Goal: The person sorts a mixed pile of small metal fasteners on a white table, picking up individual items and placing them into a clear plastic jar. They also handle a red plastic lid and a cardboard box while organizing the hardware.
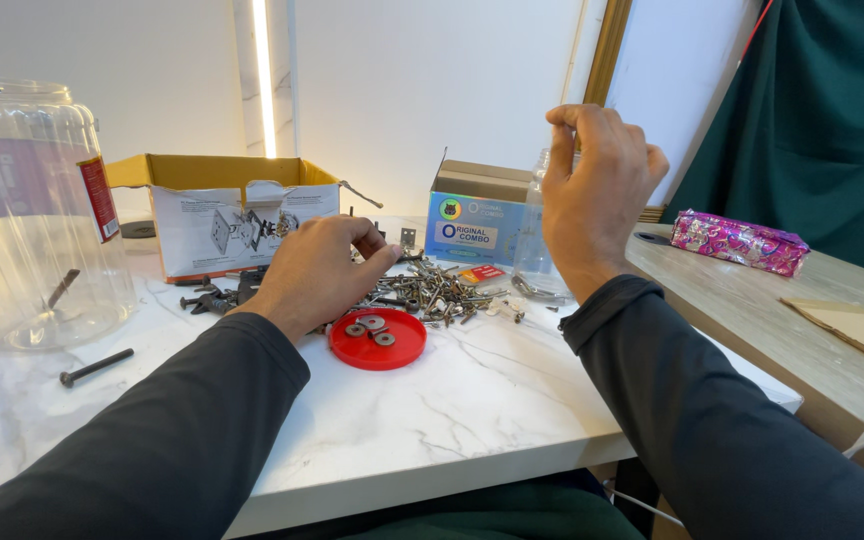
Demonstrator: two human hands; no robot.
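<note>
Screws (432, 292) lie in a loose heap at the middle of the frame on the white marble table (452, 400), and the left hand (317, 270) rests palm down on the heap's left edge, fingers curled into the metal; whether it grips any piece I cannot tell. Just below the heap sits a red lid (378, 340) with a few washers (370, 327) in it, touching nothing but the table. The right hand (597, 190) is raised in the upper middle-right of the frame, fingertips pinched together narrowly; what, if anything, they pinch is too small to see. Behind that hand stands a small clear bottle (532, 250) beside a small cardboard box (477, 215). A big clear jar (27, 215) stands at far left, an open box (227, 215) behind the left hand, and a single bolt (97, 367) lies at lower left.
</note>
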